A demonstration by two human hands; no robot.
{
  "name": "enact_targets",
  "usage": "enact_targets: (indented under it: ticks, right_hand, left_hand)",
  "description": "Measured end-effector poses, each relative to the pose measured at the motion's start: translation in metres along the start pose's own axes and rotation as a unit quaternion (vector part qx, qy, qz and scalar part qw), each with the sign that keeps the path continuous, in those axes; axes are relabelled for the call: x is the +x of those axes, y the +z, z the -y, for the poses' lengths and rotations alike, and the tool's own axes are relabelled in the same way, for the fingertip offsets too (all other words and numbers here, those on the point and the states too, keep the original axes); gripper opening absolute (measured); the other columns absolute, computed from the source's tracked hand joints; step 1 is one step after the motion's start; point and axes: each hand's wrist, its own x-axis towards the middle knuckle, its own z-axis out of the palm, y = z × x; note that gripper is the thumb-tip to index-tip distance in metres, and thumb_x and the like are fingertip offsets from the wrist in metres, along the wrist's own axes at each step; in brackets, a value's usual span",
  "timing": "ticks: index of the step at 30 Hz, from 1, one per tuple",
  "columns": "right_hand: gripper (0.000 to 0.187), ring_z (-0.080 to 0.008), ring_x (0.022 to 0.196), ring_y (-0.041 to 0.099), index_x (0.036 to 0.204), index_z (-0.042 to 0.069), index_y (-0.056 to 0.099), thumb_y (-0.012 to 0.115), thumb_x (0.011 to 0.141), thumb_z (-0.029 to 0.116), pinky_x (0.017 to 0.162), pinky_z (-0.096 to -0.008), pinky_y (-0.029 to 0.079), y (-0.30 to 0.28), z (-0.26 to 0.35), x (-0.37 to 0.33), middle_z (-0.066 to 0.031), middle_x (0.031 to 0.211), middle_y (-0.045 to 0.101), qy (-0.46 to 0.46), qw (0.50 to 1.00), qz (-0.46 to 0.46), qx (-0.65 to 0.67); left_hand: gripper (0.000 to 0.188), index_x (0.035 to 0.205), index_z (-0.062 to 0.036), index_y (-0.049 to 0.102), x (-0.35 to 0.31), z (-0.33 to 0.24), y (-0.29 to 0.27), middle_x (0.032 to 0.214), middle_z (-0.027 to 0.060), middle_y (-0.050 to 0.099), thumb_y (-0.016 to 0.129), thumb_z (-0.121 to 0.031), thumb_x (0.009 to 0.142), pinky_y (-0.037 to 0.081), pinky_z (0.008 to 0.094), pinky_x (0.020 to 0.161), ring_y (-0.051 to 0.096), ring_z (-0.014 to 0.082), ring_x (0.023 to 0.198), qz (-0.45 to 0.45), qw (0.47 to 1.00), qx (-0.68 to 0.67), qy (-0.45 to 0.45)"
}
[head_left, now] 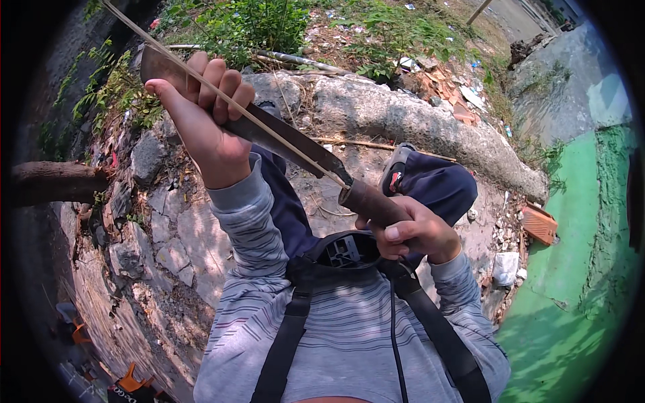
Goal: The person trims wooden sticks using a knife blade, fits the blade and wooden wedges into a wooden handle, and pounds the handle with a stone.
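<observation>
A machete [285, 144] with a dark, worn blade and a thick brown wooden handle lies slantwise across my front, its broad tip up at the left. My right hand [420, 228] is closed round the handle. My left hand [208, 127] is raised, palm toward me, with its fingers curled over the blade near the tip and the thumb stretched out. A thin, pale strip [131, 25], like split bamboo or wood, runs along the blade to where it meets the handle and extends past the tip. It crosses my left fingers; whether they grip it, I cannot tell.
Rough stone blocks [403, 114] lie beyond my feet, with green plants [262, 27] behind. A tree trunk or log [57, 181] juts in at the left. To the right are a green-painted surface [557, 269] and an orange brick-like block [539, 224].
</observation>
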Motion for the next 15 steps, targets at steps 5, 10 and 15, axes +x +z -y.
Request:
enact_targets:
  ticks: [5, 10, 15]
  right_hand:
    - [0.035, -0.0084, 0.055, 0.049, 0.110, -0.001, 0.057, 0.070, 0.099, 0.029, 0.053, -0.0278, 0.043, 0.008, 0.003, 0.015, -0.0009, 0.071, 0.052, 0.069, 0.997, 0.029, -0.005]
    - [0.037, -0.0068, 0.047, 0.042, 0.101, 0.002, 0.054, 0.071, 0.098, 0.034, 0.048, -0.0266, 0.039, 0.025, -0.013, 0.023, 0.0015, 0.062, 0.046, -0.026, 0.999, -0.028, 0.006]
    - [0.037, -0.0060, 0.047, 0.039, 0.100, 0.001, 0.053, 0.073, 0.097, 0.033, 0.047, -0.0262, 0.037, 0.024, -0.013, 0.025, 0.0017, 0.065, 0.045, -0.048, 0.997, -0.056, -0.010]
  left_hand:
    - [0.058, 0.079, -0.0163, 0.035, 0.005, -0.001, 0.011, 0.062, -0.0077, 0.023, 0.044, -0.070, 0.100, 0.021, 0.0216, 0.040, 0.019, 0.0050, 0.047, 0.004, 0.999, -0.001, -0.038]
    - [0.061, 0.077, -0.0153, 0.035, 0.016, -0.008, 0.008, 0.061, -0.0072, 0.023, 0.038, -0.071, 0.102, 0.021, 0.0227, 0.040, 0.020, 0.0054, 0.046, 0.044, 0.997, -0.053, -0.030]
    - [0.062, 0.076, -0.0155, 0.036, 0.018, -0.008, 0.009, 0.060, -0.0065, 0.026, 0.031, -0.072, 0.102, 0.022, 0.0231, 0.040, 0.022, 0.0059, 0.046, 0.034, 0.999, -0.015, -0.033]
